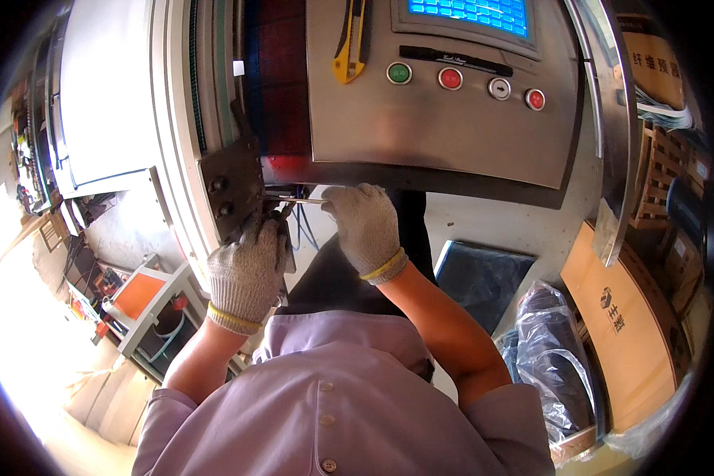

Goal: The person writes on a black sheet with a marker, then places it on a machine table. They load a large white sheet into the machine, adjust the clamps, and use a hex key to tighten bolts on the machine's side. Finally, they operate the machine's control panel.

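Note:
Both my hands wear light knitted gloves with yellow cuffs. My right hand [365, 230] is closed in a pinch on a thin metal rod [303, 201]. The rod lies level and points left, toward a dark metal bracket [234, 186] on the machine's upright rail. Just below the bracket, my left hand [250, 274] has its fingers bent up against the bracket's lower edge, around something dark that I cannot make out. The rod's far end is lost among dark parts there. Blue wires [303, 226] hang behind, between the two hands.
Above my hands is a steel control panel [444, 127] with a lit screen [472, 12], several round buttons, a black pen [454, 60] and a yellow utility knife [349, 59]. A cardboard sheet [623, 333] and a plastic-wrapped bundle [551, 357] stand at right. An orange-topped frame [139, 293] is at left.

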{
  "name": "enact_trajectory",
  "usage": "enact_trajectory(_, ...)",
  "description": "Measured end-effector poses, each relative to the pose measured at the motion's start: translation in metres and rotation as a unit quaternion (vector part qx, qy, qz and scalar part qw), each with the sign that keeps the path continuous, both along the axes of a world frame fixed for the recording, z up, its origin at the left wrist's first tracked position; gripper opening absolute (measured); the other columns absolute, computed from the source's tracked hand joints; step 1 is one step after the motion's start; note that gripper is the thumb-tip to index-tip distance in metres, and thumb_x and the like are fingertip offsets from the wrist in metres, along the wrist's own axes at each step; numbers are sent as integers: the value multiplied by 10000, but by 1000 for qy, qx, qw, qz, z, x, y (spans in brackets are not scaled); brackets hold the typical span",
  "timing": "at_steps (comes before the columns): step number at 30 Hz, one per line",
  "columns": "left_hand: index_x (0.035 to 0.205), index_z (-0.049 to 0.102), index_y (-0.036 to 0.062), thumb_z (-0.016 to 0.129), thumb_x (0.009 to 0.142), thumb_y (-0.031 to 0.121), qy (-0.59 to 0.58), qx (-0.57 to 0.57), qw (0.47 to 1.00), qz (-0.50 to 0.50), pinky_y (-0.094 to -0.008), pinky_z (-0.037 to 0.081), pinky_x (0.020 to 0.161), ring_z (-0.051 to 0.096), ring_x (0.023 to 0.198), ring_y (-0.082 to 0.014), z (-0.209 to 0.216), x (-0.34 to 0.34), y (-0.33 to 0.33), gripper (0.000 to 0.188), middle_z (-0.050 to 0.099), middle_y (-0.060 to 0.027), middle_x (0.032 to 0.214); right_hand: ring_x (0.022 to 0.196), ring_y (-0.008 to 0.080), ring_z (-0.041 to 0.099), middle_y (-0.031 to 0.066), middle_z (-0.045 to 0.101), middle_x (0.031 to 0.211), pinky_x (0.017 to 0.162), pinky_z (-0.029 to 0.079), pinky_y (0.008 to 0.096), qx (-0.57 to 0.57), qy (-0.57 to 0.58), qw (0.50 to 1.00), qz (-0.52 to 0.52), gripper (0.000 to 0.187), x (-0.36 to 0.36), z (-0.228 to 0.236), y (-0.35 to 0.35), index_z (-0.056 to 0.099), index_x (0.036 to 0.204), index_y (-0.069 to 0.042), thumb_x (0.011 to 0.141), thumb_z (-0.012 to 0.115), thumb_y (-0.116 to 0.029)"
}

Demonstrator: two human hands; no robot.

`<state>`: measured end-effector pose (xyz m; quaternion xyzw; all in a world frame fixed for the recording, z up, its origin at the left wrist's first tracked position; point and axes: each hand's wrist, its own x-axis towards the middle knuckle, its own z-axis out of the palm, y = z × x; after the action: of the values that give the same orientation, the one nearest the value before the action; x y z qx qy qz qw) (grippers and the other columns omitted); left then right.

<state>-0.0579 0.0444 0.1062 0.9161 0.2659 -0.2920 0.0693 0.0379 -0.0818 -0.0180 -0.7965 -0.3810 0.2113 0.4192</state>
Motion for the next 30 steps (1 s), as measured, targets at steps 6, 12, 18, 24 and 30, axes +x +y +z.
enact_trajectory(6,1056,651,95,573,898,189,-14,16,1000,-3,-413,546,633,686,720,-298,1,3,-2,200,694,-109,957,752,339,621,120,657,825,701,482,463,-22,120,991,-51,76,-7,11,4,638,822,-64,859,583,-102)
enact_trajectory(12,978,625,109,573,898,246,-62,27,997,-21,-420,535,566,670,636,-300,-5,-1,0,167,671,-125,878,803,344,629,129,664,845,729,500,425,36,33,996,-78,118,-1,-1,-11,645,821,-38,869,545,-79)
enact_trajectory(18,1040,641,99,573,898,248,-31,6,999,40,-449,536,600,677,686,-322,5,3,-2,217,684,-138,813,826,332,616,165,646,868,776,479,402,50,49,987,-143,154,94,11,-63,682,953,-16,867,630,-132)
enact_trajectory(24,928,680,65,615,870,214,-171,-35,982,68,-436,521,599,662,674,-344,30,7,0,172,675,-142,799,888,255,647,118,676,947,770,503,350,88,-25,973,-213,169,272,35,-42,673,1008,-31,862,605,19)
enact_trajectory(30,911,694,11,616,794,-8,-344,-116,925,115,-377,541,661,685,740,-323,55,22,19,141,694,-166,865,859,358,642,180,641,886,734,531,415,-153,-434,877,-135,127,403,-28,13,638,897,-63,812,560,-10)
